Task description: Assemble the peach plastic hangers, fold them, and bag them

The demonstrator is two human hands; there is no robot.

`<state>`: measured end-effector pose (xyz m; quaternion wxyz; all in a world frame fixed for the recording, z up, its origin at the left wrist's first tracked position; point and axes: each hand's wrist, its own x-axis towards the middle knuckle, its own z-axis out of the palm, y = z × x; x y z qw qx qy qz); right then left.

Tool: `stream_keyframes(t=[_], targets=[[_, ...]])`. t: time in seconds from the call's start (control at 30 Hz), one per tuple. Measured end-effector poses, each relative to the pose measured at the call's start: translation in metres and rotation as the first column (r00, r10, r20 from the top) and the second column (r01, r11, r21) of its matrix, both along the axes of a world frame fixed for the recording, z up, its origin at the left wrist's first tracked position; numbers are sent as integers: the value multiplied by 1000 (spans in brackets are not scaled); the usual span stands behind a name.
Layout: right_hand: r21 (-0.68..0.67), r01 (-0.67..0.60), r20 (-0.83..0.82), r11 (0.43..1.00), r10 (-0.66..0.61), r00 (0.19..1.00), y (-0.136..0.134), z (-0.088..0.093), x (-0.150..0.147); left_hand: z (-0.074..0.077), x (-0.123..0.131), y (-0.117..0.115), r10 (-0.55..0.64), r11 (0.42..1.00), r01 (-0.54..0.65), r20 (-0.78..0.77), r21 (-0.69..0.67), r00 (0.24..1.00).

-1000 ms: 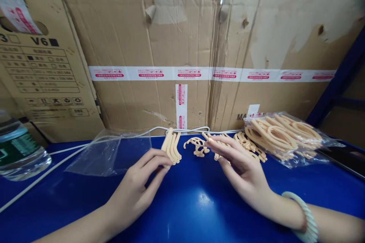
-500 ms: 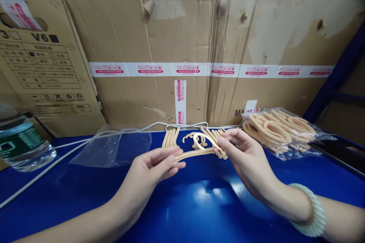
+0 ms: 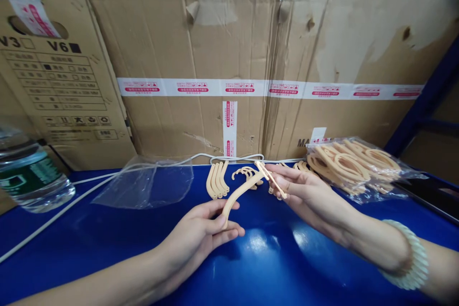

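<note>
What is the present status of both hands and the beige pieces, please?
Left hand holds curved piece by near end. Right hand holds second piece, seen edge-on; whether joined, unclear. Loose pieces lie beyond both hands.

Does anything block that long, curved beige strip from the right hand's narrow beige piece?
Nothing visible does. The left hand holds the strip, its far end close to the narrow piece in the right hand; contact is unclear.
</note>
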<state>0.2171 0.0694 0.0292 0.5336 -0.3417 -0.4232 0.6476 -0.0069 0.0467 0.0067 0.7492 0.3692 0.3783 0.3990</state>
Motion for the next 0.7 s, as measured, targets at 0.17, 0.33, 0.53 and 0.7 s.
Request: stream_keyframes(t=[0.17,0.33,0.53,0.7], targets=[[-47,-90,60,995,92,994,-6,-5,-3,-5,3,-3,-67,996,62,67,63,996],[9,-84,220,996,81,972,-11,-27,-12,-8,9,-9,-24,983,22,8,182,1000],[114,-270,437,956,196,878,-19,-39,-19,-8,14,-12,-7,975,12,-22,222,1000],[196,-340,486,920,210,848,-25,-33,-19,-8,13,-12,26,970,-12,-54,243,998]])
